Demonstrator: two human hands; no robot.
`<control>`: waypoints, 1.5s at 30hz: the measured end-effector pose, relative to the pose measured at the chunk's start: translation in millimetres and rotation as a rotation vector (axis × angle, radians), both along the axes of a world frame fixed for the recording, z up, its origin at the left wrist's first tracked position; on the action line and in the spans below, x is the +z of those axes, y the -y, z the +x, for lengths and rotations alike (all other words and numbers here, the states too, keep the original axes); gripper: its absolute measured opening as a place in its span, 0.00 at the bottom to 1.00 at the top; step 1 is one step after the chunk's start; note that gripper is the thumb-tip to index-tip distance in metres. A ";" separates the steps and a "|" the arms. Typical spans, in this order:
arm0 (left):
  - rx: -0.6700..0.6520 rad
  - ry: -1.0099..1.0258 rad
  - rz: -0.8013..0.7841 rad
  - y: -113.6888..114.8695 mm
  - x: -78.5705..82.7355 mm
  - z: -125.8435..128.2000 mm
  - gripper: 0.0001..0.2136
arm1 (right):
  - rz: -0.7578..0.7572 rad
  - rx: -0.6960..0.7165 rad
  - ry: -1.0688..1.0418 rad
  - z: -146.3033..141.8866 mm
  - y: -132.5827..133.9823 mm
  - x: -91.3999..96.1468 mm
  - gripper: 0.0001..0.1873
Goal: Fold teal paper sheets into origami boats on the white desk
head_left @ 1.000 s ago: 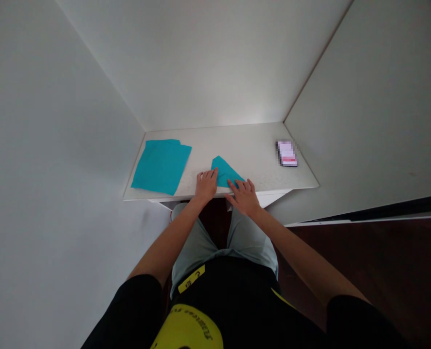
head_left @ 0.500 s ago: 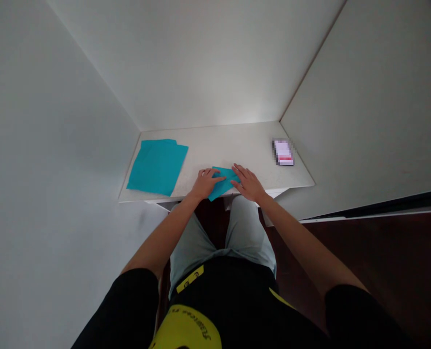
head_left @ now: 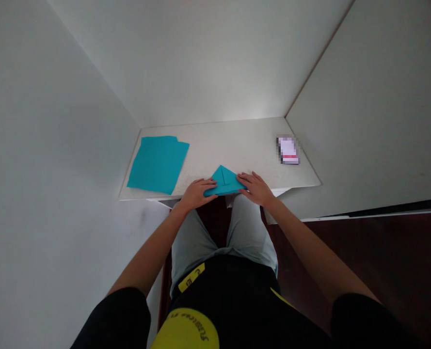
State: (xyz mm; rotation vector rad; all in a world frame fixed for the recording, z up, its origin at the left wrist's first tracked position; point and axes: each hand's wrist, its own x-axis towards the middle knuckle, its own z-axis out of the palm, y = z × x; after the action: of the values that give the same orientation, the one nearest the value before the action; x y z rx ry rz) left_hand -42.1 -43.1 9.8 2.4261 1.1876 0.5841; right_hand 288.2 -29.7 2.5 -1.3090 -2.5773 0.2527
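Observation:
A folded sheet of blue paper (head_left: 223,180) lies at the front edge of the white tabletop, its pointed top facing the wall and a long folded band along its near side. My left hand (head_left: 198,193) grips the paper's left end, fingers on top and thumb at the near edge. At the right end, my right hand (head_left: 256,188) holds it the same way, with the fingertips over the corner. Parts of both ends are covered by the fingers.
Flat blue paper sheets (head_left: 157,165) lie overlapped on the left of the white tabletop (head_left: 233,140). A phone with a blurred screen (head_left: 288,150) rests at the right. Walls enclose the table at the back and both sides.
The paper has been turned so its point faces the wall and its folded band lies near me. My hands have spread apart to its two ends. The view has shifted slightly.

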 end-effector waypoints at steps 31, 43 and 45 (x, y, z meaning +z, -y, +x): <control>0.260 -0.211 0.100 22.1 -0.6 54.3 0.32 | 0.013 0.046 -0.023 -62.3 26.2 -9.0 0.35; 0.147 -0.231 0.101 35.6 -6.8 31.1 0.39 | 0.023 -0.005 0.000 -36.1 21.6 -8.0 0.47; 0.147 -0.237 0.095 33.5 -8.8 20.0 0.36 | 0.028 -0.036 -0.003 -22.6 18.3 -7.2 0.46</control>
State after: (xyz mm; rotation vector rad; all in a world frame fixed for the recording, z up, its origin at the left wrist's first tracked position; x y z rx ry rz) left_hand -22.1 -76.6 1.0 2.5587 1.4742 0.4110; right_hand 265.6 -48.0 -4.7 -1.3427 -2.5431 0.2108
